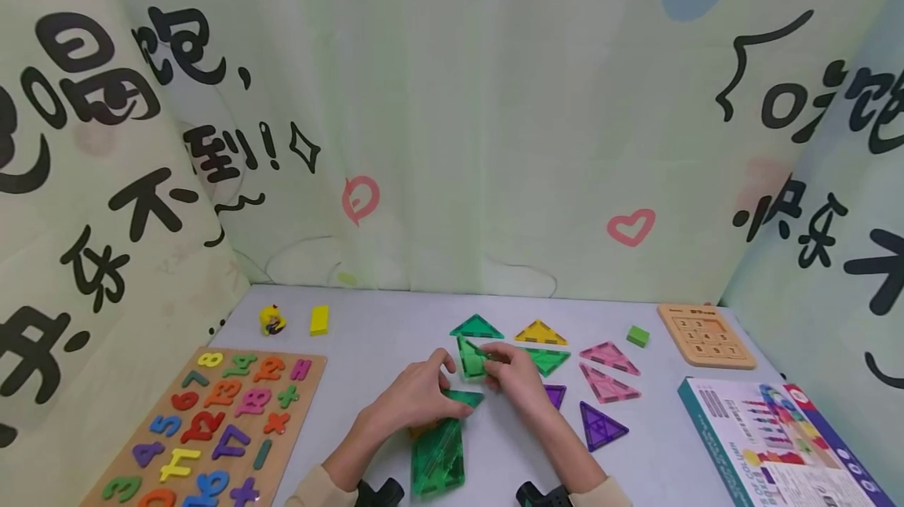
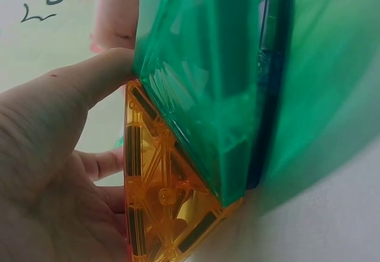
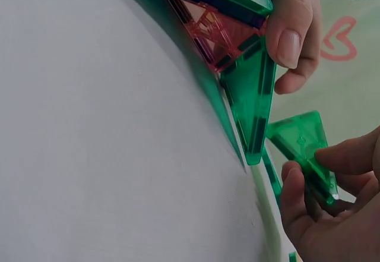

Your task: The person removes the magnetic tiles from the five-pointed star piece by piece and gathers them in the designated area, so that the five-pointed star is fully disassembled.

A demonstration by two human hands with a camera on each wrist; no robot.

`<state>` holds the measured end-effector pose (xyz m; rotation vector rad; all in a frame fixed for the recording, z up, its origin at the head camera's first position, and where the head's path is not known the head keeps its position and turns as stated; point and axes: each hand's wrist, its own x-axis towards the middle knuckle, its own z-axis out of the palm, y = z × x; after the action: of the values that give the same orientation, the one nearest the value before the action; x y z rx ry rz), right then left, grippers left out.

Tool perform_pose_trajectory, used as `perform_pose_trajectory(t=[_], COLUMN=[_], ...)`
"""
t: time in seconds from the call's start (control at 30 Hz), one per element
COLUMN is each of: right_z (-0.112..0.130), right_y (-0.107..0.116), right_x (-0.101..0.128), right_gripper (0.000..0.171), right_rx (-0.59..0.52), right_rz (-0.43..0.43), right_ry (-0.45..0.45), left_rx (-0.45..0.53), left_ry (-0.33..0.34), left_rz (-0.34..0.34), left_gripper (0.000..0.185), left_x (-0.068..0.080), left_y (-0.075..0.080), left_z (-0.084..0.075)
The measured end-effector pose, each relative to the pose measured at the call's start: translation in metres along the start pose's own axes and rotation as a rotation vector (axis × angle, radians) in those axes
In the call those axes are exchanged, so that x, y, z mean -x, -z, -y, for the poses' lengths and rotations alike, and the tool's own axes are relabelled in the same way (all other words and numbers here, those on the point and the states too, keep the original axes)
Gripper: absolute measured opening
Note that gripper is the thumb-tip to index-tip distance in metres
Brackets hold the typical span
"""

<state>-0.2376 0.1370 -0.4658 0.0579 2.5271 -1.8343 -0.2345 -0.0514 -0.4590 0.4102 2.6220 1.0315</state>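
The right hand (image 1: 515, 375) pinches a translucent green plastic triangle (image 3: 304, 138); the left hand (image 1: 418, 392) grips a multicoloured plastic-tile block (image 1: 439, 458). I'd align edges gently.

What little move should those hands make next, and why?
Perhaps the right hand should bring its green triangle toward the tile build: it pinches that triangle between thumb and fingers, while the left hand grips the build.

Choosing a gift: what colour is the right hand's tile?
Green tile, clearest in the right wrist view.

One tile structure (image 1: 438, 458), two loose pink triangles (image 1: 609, 385)
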Motion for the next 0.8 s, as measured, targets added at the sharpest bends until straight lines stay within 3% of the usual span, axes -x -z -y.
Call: perform_pose_trajectory(t=[0.53,0.8], right_z=[-0.008,-0.01], right_y=[0.004,0.006], right_x=[-0.034,-0.04], right_gripper=[0.019,0.026], right_rx=[0.128,0.246], right_rz=[-0.099,-0.138], right_ry=[0.0,0.018], left_rx=[0.019,0.044], left_ry=[-0.037,-0.032], left_rz=[0.015,0.031], left_gripper=[0.056,0.057], left_x=[0.001,0.0], left_y=[0.005,0.004], left_z=[0.003,0.002])
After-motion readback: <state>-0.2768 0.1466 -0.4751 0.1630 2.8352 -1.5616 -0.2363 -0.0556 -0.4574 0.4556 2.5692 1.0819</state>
